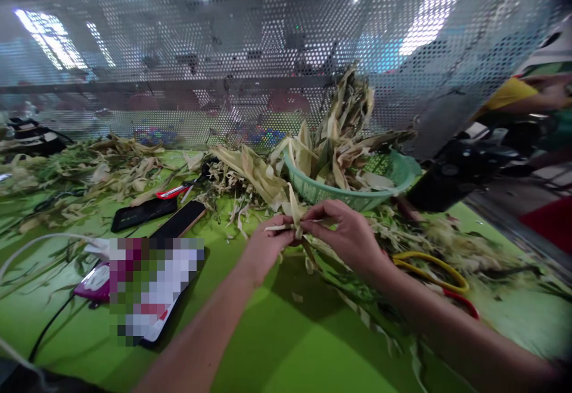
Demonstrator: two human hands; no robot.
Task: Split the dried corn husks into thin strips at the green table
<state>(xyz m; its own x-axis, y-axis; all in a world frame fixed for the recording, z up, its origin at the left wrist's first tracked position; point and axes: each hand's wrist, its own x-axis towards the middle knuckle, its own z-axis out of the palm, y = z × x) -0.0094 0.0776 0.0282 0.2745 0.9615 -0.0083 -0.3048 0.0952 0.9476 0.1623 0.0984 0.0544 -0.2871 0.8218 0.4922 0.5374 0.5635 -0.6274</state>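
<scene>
Both hands meet over the middle of the green table. My left hand (267,244) is closed, fingers pinching dried corn husk strips (295,213); a pale thin piece sticks out leftward across its fingers. From the other side my right hand (338,230) pinches the same husk between thumb and fingers. One husk end rises above the fingertips, and longer strips hang below toward the table. Just behind the hands stands a green plastic basket (344,193) heaped with dry husks (342,161). The exact fold or knot at the fingertips is too small to tell.
Left lie a black phone-like slab (143,213), a red-handled cutter (172,192), another dark phone (181,221), a magenta device (92,283) and cables. Husk scraps (120,161) cover the back left. Yellow-handled scissors (435,268) lie right. A perforated metal screen (250,41) stands behind; another person's arm (527,95) shows right.
</scene>
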